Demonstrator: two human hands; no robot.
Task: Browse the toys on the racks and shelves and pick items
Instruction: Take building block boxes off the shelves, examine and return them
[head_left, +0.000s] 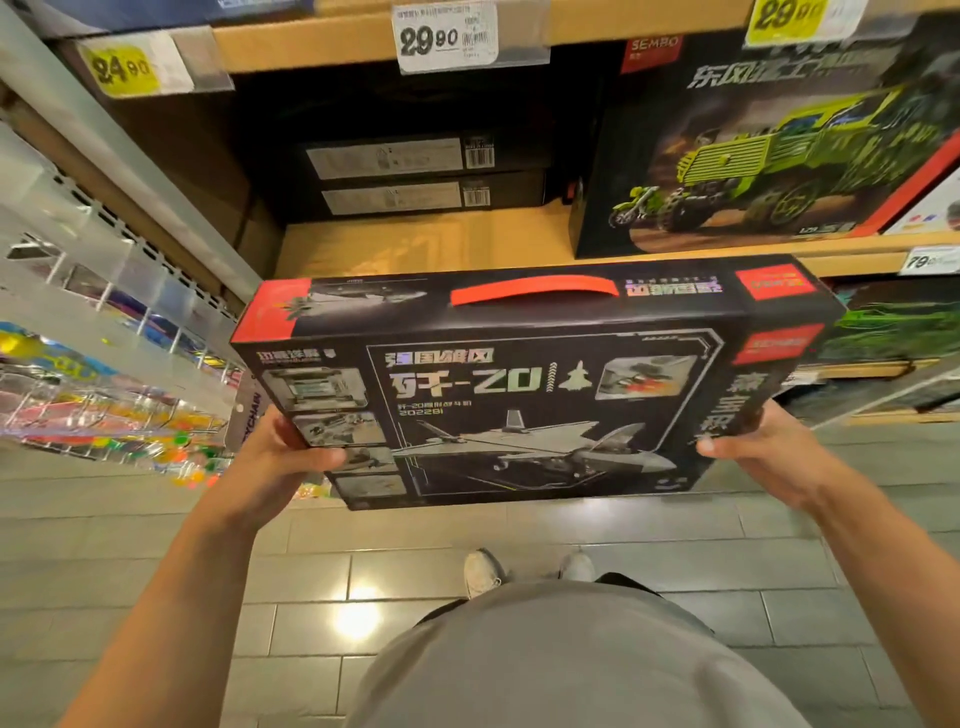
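Note:
A large black box (519, 384) with a grey fighter jet picture, red corners and a red carry handle on its top edge is held in front of the wooden shelf (415, 244). My left hand (280, 457) grips its lower left edge, thumb on the front face. My right hand (763, 452) grips its lower right edge. The box is tilted slightly, face toward me, clear of the shelf.
A green truck box (769, 150) stands on the shelf at the right. Two flat black boxes (400, 176) lie stacked at the back. Price tags (447, 34) hang on the shelf above. Colourful small toys hang on a rack (104, 395) at the left. Grey tiled floor (363, 597) below.

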